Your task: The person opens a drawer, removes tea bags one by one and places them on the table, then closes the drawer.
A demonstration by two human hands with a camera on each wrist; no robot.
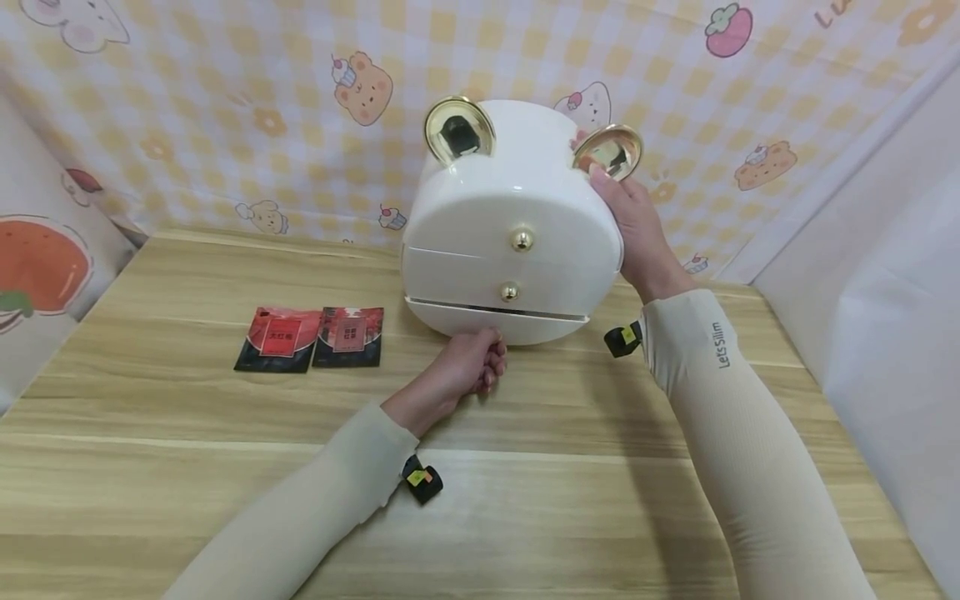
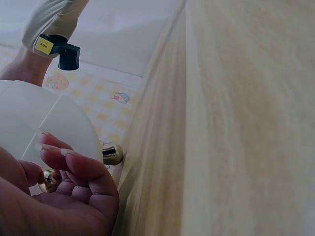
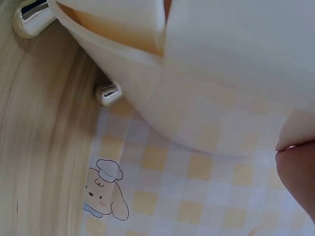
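Note:
A white rounded drawer box [image 1: 517, 200] with two round gold ears stands against the patterned cloth. Its lowest drawer [image 1: 495, 321] is ajar, with a thin dark gap along the top. My left hand [image 1: 471, 364] is at that drawer's front, fingers curled. In the left wrist view, a gold knob [image 2: 48, 181] shows between thumb and fingers, which pinch it. On the box's right side, my right hand [image 1: 637, 225] holds it near the right ear [image 1: 609, 152], thumb at the front. Its other fingers are mostly hidden behind the box.
Two red and black packets, one on the left [image 1: 279, 339] and another beside it [image 1: 349, 337], lie flat on the wooden table [image 1: 525, 517] left of the box. A checked cloth [image 1: 285, 125] hangs behind. White panels border both sides.

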